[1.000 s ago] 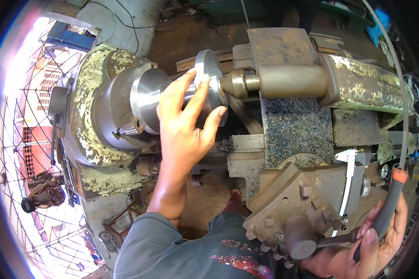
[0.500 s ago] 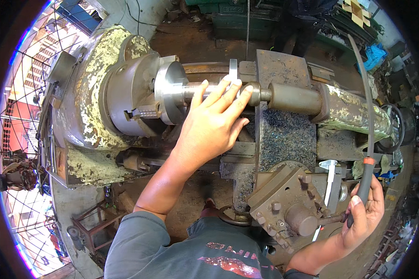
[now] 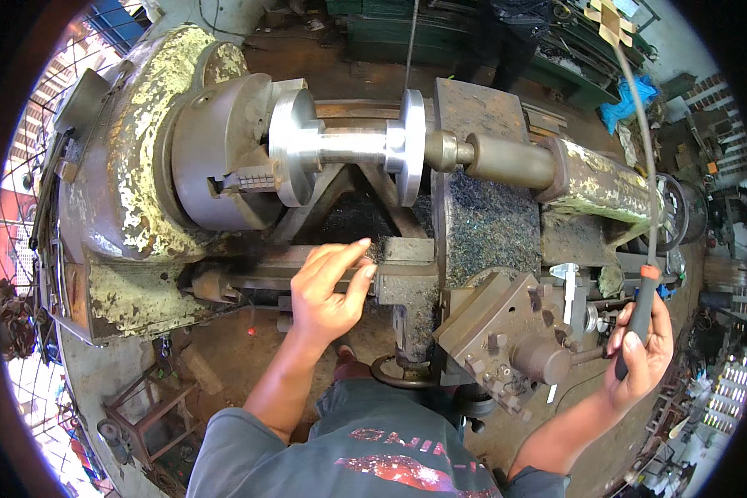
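Note:
A shiny spool-shaped metal workpiece [image 3: 353,144], a shaft with a disc at each end, sits in the lathe between the chuck [image 3: 216,158] and the tailstock centre [image 3: 445,151]. My left hand [image 3: 328,290] is in front of it, over the lathe bed and apart from the metal. Its fingers are bent, with a gap between thumb and forefinger and nothing seen in them. On the right, my right hand [image 3: 646,344] grips the dark handle of a long file [image 3: 646,141] with an orange collar. Its blade points up and away, past the tailstock [image 3: 598,178].
The square tool post [image 3: 506,328] stands near me, between my hands. Behind it a caliper [image 3: 565,290] lies on the carriage. Dark metal chips [image 3: 490,220] cover the carriage. At the far side a person in dark clothes [image 3: 515,33] stands by green machinery [image 3: 390,37].
My left hand has come off the workpiece and moved toward me, baring the shaft and the right disc. The file stays in my right hand. The whole view has shifted slightly.

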The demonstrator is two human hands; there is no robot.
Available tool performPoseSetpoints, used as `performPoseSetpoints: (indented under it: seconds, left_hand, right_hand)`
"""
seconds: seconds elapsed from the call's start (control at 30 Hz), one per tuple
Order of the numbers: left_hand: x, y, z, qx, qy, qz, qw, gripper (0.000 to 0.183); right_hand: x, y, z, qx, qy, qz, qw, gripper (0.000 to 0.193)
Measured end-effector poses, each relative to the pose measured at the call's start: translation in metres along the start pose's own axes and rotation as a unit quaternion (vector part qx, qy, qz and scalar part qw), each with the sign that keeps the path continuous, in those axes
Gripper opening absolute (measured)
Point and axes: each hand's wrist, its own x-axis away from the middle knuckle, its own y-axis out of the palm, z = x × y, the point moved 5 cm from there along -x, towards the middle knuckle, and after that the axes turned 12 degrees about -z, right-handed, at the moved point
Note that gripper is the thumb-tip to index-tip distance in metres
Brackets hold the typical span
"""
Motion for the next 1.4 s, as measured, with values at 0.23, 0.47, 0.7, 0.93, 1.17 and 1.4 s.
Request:
performPoseSetpoints:
  seconds: [0.23, 0.47, 0.7, 0.93, 1.17, 1.4]
  left_hand:
    - [0.059, -0.033, -0.020, -0.042, -0.038, -0.016, 0.998, 0.024]
    - [0.079, -0.113, -0.027, 0.007, -0.067, 0.133, 0.989, 0.018]
    - [0.118, -0.118, -0.054, -0.057, -0.155, 0.050, 0.985, 0.018]
    - [0.289, -0.050, -0.236, -0.154, -0.533, -0.376, 0.742, 0.065]
    - [0.406, -0.071, -0.356, -0.211, -0.598, -0.271, 0.724, 0.097]
    - [0.405, -0.047, -0.368, -0.220, -0.577, -0.228, 0.752, 0.089]
  right_hand:
    - [0.105, 0.092, -0.017, -0.207, 0.067, 0.040, 0.975, 0.107]
    - [0.140, 0.186, 0.041, -0.154, 0.134, -0.089, 0.975, 0.080]
    - [0.160, 0.199, 0.088, -0.213, 0.137, -0.018, 0.967, 0.079]
    - [0.198, 0.178, 0.074, -0.242, 0.118, -0.034, 0.963, 0.090]
    - [0.235, 0.167, 0.043, -0.244, 0.079, 0.034, 0.966, 0.097]
    - [0.263, 0.182, 0.033, -0.233, 0.079, 0.063, 0.967, 0.088]
